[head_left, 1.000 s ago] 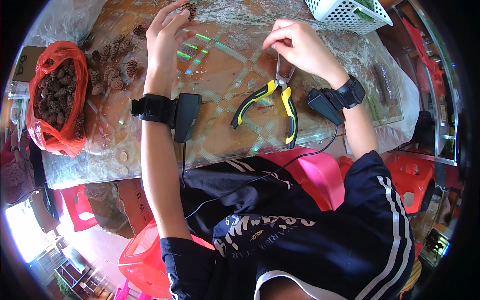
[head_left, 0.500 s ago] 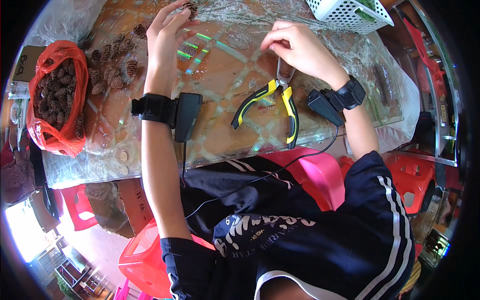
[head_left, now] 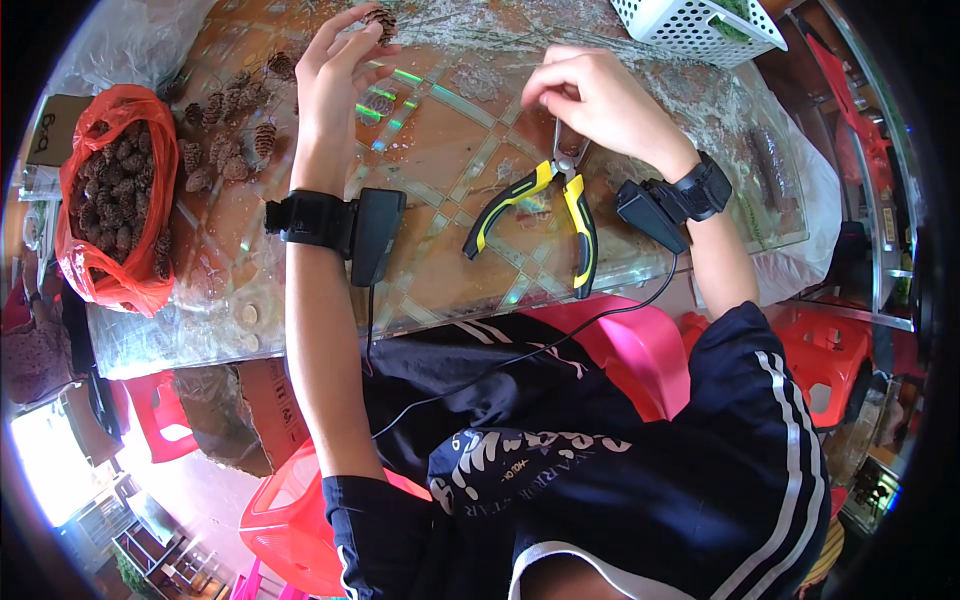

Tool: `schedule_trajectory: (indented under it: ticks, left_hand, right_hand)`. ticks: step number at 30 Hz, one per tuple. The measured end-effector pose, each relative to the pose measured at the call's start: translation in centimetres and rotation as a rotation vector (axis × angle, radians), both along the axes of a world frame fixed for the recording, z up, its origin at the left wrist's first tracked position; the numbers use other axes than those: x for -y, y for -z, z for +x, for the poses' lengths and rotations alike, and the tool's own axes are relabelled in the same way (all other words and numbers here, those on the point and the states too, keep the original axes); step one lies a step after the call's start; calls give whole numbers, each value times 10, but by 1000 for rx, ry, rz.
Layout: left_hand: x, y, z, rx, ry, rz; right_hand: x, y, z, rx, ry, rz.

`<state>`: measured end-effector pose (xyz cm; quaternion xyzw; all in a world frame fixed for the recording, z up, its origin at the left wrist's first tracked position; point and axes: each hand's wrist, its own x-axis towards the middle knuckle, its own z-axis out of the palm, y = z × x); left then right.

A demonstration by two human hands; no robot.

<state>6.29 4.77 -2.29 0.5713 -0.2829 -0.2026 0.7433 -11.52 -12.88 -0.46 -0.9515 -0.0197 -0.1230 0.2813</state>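
Note:
At the far edge of view, my left hand (head_left: 330, 75) is closed on a brown pine cone (head_left: 381, 22), gripped by its fingertips. Level with it on the right, my right hand (head_left: 605, 105) has its fingers curled and thumb pressed in. Whatever that pinch may hold is too small to make out. Beneath the right hand lie yellow-and-black pliers (head_left: 567, 166) on the glass-topped table (head_left: 430, 270), handles spread toward me and jaw tips partly hidden behind the hand. Several loose pine cones (head_left: 230, 150) lie left of my left hand.
A red plastic bag (head_left: 125, 290) full of pine cones stands at the table's left edge. A white perforated basket (head_left: 665, 25) with something green inside sits at the far right. Black cables run from my wrist devices. Red stools (head_left: 825, 360) stand around the table.
My hands hold nearly the same pose, with the pine cone still in the left fingers. The view has shifted very slightly; the pliers stay where they lay.

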Motion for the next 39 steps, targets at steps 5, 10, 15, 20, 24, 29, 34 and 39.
schedule_trajectory:
  ticks: [5,10,15,20,24,29,34,39]
  left_hand:
    - [0,0,2,-5,-10,-8]
    - [1,-5,-6,-3,-21,22]
    - [1,-6,-8,-73,36,11]
    - [2,-6,-7,-86,12,4]
    - [2,-5,-7,-86,-2,11]
    - [1,-5,-6,-77,-15,1]
    - [2,-5,-7,-66,-12,-1]
    - [2,-5,-7,-66,-4,0]
  right_hand:
    - [-2,0,2,-65,-106,13]
    - [2,3,2,50,21,-104]
    - [3,7,1,34,15,-120]
    - [0,6,0,26,-19,-89]
    - [-8,-8,-1,-93,-172,7]
    - [-17,-10,-3,-85,-293,-2]
    - [-16,-4,-2,-62,-357,-22]
    - [-20,-8,-2,-124,-355,-62]
